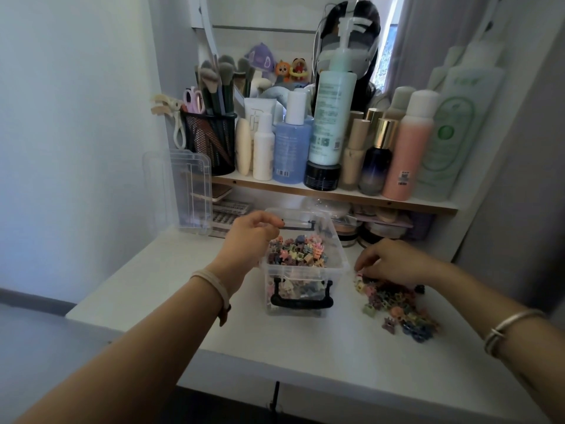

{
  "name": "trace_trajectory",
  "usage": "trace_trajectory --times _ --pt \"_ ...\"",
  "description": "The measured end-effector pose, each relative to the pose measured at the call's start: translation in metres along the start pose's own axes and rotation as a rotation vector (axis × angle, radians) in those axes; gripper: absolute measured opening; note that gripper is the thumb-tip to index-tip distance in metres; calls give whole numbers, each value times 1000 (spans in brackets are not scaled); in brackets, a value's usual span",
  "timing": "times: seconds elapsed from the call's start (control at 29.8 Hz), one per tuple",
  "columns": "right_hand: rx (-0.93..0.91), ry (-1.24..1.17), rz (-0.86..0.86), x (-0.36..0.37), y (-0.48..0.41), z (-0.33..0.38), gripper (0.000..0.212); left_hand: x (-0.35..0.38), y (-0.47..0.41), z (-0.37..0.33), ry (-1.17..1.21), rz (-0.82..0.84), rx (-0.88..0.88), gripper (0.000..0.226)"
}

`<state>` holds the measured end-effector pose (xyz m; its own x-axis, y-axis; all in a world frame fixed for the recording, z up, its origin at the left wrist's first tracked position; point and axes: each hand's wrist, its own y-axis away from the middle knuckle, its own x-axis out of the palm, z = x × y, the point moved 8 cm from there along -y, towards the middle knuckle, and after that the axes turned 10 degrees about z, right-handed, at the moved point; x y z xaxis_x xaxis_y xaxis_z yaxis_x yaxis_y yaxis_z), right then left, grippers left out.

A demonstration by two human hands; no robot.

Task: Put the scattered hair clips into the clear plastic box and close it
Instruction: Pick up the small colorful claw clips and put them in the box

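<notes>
Forearms reach in from the lower corners over the white table. The left hand hovers at the left rim of the box, fingers loosely curled. A dark speck sits at one fingertip, and I cannot tell whether it holds anything. The right hand rests on the far end of the pile just right of the box, fingers bent down into it. Whether they have pinched a clip I cannot tell.

The box stands open mid-table, black handle facing the camera, already well filled with clips. Its lid leans upright at the back left, well apart.

These clips look light, hard and springy, with small teeth that likely snag each other, so a loose scoop or a several-finger pinch should lift clumps. The thin, stiff box may slide when nudged, so steadying its wall is wise. The lid is best taken by its edges.
</notes>
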<state>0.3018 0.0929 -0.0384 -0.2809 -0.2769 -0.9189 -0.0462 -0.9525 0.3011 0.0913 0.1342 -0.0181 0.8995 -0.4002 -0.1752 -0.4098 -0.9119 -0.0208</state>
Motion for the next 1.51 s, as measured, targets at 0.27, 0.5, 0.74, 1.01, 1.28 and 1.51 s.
trace_trajectory --times 0.27,0.5,0.74,1.01,1.28,1.51 --pt "9 27 -96 -2 -2 2 19 1 1 0 2 7 1 25" --pt "-7 90 -79 1 -2 10 29 1 0 -1 15 12 5 25" --pt "-67 94 -169 -6 -3 18 22 0 0 0 -4 -3 12 25" --pt "-412 -671 -409 -63 31 58 12 0 0 0 4 8 10 23" --pt "-276 -520 -305 -55 21 46 30 0 0 0 12 7 9 26" --pt "4 23 38 -2 5 6 35 0 -1 0 -17 -9 13 26"
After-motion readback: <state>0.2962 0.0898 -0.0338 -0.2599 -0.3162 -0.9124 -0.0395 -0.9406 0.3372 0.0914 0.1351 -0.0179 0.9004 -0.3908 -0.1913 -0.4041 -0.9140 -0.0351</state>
